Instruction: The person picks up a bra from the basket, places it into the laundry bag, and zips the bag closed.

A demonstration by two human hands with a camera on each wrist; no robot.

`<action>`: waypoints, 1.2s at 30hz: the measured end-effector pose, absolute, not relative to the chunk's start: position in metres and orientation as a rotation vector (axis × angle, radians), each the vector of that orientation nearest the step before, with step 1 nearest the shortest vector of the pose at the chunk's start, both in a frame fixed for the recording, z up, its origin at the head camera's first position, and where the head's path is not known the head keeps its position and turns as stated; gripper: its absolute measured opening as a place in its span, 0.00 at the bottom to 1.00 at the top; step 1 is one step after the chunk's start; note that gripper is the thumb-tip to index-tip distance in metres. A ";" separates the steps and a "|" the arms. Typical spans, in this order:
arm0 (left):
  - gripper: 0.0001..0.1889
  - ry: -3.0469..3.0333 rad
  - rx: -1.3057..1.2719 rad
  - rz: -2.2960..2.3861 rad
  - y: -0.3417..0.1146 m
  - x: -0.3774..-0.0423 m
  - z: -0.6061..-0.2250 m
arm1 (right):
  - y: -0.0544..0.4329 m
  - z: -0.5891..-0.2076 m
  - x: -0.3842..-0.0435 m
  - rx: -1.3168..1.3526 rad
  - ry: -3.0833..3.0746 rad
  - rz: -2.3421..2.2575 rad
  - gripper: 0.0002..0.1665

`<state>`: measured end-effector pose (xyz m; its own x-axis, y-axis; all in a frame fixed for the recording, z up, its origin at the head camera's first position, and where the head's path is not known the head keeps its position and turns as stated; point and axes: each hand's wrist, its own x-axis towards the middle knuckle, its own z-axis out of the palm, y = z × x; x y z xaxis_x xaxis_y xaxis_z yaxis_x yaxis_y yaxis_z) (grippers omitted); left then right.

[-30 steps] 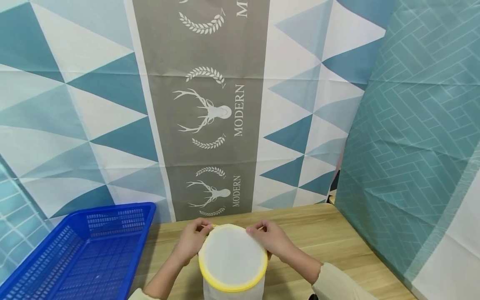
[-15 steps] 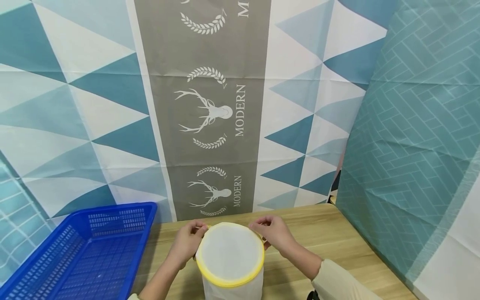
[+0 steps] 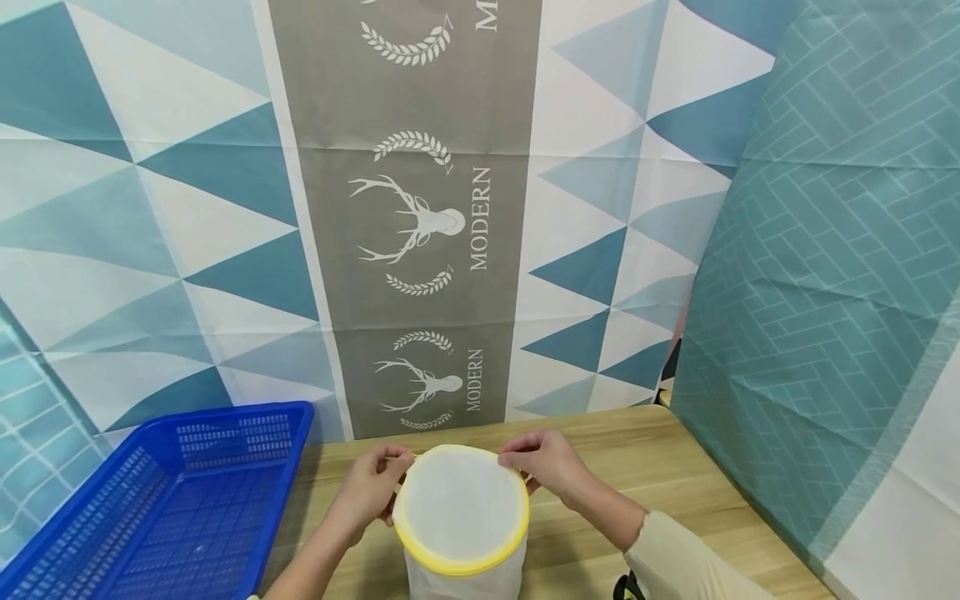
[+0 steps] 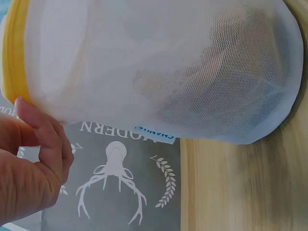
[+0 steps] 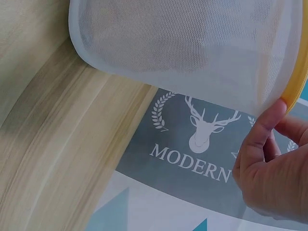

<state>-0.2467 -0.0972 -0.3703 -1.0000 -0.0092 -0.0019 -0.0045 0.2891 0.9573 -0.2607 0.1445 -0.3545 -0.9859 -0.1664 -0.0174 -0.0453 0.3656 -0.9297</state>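
A white mesh laundry bag (image 3: 463, 504), round and standing upright on the table, has a yellow trim (image 3: 461, 568) around its closed-looking top. In the head view my left hand (image 3: 371, 483) pinches the far left of this trim, while my right hand (image 3: 553, 468) pinches the far right. The left wrist view has the left hand (image 4: 41, 161) at the yellow edge, thumb and fingers curled. From the right wrist, the right hand (image 5: 274, 166) grips the edge likewise. Something darker shows blurrily through the mesh (image 4: 221, 82) in the lower bag. A small label (image 4: 155, 134) sticks out from its side.
A blue plastic basket (image 3: 288, 500) with perforated walls stands to the left on the wooden table (image 3: 600, 442). Patterned cloth (image 3: 420, 292) hangs behind the table, and a teal sheet (image 3: 825, 292) hangs on the right. A small black item (image 3: 628, 588) shows by the right sleeve.
The bag's top has shifted slightly left and away from me. My right hand has moved a little outward along the rim; both hands stay at the trim.
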 end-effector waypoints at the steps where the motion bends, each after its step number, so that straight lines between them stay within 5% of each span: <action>1: 0.15 -2.525 0.009 -1.886 -0.098 -0.246 -0.370 | 0.145 -0.354 -0.261 -0.199 2.503 -1.702 0.13; 16: 0.31 -2.585 -0.134 -2.051 -0.104 -0.240 -0.370 | 0.147 -0.358 -0.263 -0.229 2.509 -1.741 0.13; 36: 0.32 -2.650 -0.156 -2.037 -0.108 -0.237 -0.370 | 0.145 -0.359 -0.263 -0.233 2.508 -1.693 0.13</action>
<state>-0.2366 -0.1078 -0.3697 -0.9748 0.1969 -0.1046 -0.0505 0.2621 0.9637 -0.2631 0.1446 -0.3590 -0.9826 -0.1856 -0.0021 -0.0674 0.3676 -0.9275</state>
